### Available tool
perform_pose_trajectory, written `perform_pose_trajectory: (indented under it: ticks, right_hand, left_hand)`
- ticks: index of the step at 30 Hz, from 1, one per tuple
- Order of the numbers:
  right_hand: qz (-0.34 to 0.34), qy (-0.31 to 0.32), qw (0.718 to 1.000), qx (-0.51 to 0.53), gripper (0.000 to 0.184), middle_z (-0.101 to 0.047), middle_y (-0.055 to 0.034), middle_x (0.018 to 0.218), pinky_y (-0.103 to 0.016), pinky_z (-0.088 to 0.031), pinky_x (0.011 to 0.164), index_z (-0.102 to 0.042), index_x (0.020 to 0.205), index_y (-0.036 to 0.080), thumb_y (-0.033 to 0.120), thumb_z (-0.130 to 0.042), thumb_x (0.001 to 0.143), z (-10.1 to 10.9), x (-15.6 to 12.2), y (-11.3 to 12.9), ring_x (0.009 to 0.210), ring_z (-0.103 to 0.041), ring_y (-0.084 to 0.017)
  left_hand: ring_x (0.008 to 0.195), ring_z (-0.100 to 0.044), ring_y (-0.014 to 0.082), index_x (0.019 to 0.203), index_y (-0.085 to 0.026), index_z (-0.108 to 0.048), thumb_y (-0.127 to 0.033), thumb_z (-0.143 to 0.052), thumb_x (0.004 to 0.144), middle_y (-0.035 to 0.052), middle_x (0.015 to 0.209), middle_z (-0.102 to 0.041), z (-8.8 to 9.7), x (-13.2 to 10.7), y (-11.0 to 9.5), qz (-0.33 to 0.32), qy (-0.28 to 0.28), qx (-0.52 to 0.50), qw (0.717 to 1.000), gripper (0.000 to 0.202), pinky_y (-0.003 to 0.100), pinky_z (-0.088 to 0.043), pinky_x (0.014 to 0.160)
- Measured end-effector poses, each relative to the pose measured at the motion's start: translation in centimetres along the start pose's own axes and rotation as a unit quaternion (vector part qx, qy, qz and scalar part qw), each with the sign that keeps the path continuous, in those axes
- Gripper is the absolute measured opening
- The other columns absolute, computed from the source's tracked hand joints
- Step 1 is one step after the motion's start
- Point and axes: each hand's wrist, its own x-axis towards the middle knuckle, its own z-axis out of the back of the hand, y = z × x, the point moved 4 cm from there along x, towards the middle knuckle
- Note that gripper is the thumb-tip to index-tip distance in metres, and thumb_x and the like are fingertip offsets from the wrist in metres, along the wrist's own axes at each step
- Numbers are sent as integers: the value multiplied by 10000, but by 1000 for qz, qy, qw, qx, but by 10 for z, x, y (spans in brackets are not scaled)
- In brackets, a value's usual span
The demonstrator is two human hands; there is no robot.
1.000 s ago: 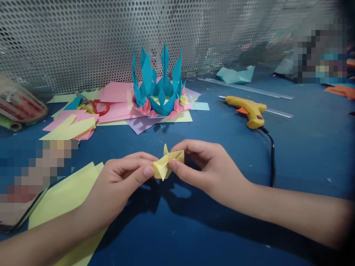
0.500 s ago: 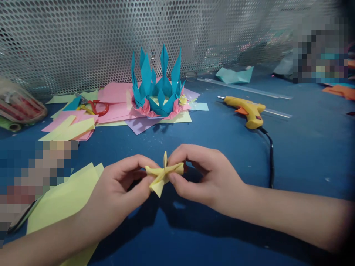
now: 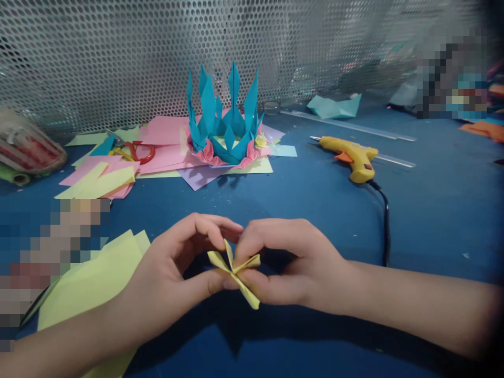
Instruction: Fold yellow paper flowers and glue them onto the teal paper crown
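Observation:
A small folded yellow paper piece [image 3: 235, 270] with several flaps sticking out is pinched between both hands just above the blue table [image 3: 315, 210]. My left hand [image 3: 177, 278] grips it from the left, thumb below and fingers arched over the top. My right hand [image 3: 287, 268] grips it from the right with thumb and fingers closed on the folds. Behind them stands a blue paper crown-like model [image 3: 222, 123] with pink petals around its base.
Pink, yellow and purple paper sheets [image 3: 157, 152] and red-handled scissors [image 3: 137, 152] lie at the back left. A yellow glue gun [image 3: 354, 155] with a black cord lies at the right. Yellow-green sheets [image 3: 90, 289] lie under my left forearm. A perforated metal screen [image 3: 118, 52] backs the table.
Both hands have lowered and come closer together, and the yellow piece has been turned and squeezed so its flaps now fan out, one pointing down to the right.

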Motion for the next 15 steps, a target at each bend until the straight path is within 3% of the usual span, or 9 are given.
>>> perform_pose_trajectory:
  ticks: [4,9,12,15]
  right_hand:
    - [-55,2,998,42,78,-663,14,699,-188,-495,565,-618,780,191,128,-656,806,-1,1,-4,589,-583,-88]
    - [-114,-51,984,125,246,-606,55,698,-188,-474,567,-503,885,228,151,-722,803,-3,-1,-12,600,-551,-85]
    - [-104,-54,983,141,342,-579,78,693,-193,-456,576,-424,929,252,126,-721,813,-3,-3,-13,603,-524,-85]
    - [-65,-40,991,112,250,-575,63,729,-213,-448,591,-421,955,249,154,-645,894,-1,-4,-8,620,-518,-92]
  left_hand:
    - [785,-694,123,988,-316,-670,-95,-824,719,-57,870,-683,0,1,-1,-9,-19,2,1000,381,169,-564,690]
    - [656,-615,83,731,-243,-714,-168,-775,756,-54,717,-683,1,5,0,18,-20,59,998,99,123,-496,619]
    - [640,-602,101,686,-224,-722,-191,-753,760,-36,692,-684,1,6,0,34,-17,82,996,86,156,-481,596]
    - [625,-591,119,648,-211,-711,-224,-738,768,-22,664,-666,0,6,-2,29,-22,101,994,123,189,-469,579]
